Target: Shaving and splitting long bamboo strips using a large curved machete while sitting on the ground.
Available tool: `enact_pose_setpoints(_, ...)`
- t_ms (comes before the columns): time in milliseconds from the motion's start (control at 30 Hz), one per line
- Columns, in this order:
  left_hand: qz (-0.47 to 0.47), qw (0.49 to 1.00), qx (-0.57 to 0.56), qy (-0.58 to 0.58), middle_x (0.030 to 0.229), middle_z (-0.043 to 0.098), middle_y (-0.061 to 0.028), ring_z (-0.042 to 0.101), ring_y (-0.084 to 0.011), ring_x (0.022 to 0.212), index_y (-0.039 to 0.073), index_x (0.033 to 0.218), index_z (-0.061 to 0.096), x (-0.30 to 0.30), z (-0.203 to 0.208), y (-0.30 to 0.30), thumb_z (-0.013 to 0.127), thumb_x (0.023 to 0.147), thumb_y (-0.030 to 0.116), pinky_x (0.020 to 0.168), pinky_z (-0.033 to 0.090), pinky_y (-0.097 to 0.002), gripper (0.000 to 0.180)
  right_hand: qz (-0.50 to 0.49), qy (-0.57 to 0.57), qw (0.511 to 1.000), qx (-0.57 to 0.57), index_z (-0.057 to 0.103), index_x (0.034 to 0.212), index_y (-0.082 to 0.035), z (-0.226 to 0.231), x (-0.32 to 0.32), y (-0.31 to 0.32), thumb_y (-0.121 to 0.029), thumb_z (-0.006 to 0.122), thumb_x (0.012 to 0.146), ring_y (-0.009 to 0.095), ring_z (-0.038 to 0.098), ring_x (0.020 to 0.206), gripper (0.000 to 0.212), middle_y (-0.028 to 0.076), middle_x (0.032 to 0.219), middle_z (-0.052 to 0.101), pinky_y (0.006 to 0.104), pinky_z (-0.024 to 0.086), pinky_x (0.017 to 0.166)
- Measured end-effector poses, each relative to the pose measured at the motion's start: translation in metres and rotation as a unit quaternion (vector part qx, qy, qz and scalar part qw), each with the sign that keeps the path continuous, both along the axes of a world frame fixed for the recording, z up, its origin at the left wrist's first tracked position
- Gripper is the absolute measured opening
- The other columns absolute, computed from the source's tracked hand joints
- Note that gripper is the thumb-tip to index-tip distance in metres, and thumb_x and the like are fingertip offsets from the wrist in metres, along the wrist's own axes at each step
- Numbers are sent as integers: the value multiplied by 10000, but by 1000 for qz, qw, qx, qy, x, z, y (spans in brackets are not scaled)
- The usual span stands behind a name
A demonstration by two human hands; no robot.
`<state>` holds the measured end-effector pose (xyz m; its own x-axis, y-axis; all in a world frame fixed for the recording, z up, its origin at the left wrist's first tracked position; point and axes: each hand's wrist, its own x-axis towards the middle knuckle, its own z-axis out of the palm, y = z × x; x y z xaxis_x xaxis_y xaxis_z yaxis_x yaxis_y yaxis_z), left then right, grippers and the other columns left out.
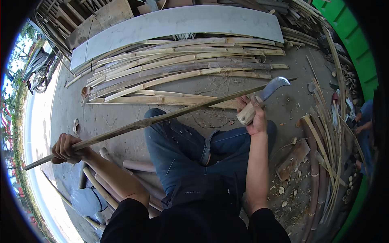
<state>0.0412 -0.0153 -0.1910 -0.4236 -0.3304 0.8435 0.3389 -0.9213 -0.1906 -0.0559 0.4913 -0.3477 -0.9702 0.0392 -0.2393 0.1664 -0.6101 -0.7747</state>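
Across my lap, slanting up from lower left to upper right, runs a long bamboo strip (162,117). My left hand (69,149) is closed around it near its lower left end. In my right hand (258,119) is a hooked knife (277,86) with a curved steel blade, gripped by its thick pale wooden handle (247,116). The blade lies against or just over the strip near its upper right end; whether the edge touches cannot be made out. My right fingertips are close to the strip, partly hidden behind the handle.
Split bamboo lengths (186,60) lie on the floor ahead, before a long pale board (186,20). Bamboo poles and thin strips (320,141) lie at the right, near wood chips (283,198) and a green wall (352,40). Another person (364,125) is at the far right edge.
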Motion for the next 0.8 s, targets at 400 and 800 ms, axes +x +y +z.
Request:
enact_pose_setpoints(400, 154, 746, -143, -632, 1259, 605, -174, 470, -300, 1329, 11, 1382, 474, -72, -114, 74, 482, 1021, 438, 1119, 356, -435, 559, -308, 168, 929, -117, 541, 1161, -20, 105, -84, 77, -56, 629, 869, 241, 654, 956, 307, 96, 1104, 645, 393, 567, 867)
enact_pose_setpoints(800, 659, 594, -441, -133, 1466, 436, -275, 471, -372, 1346, -32, 1501, 325, -127, 90, 242, 785, 856, 380, 1056, 442, -496, 893, -107, 622, 753, 189, 610, 904, -26, 410, -61, -46, -220, 707, 838, 171, 617, 588, 227, 95, 813, 641, 296, 547, 510)
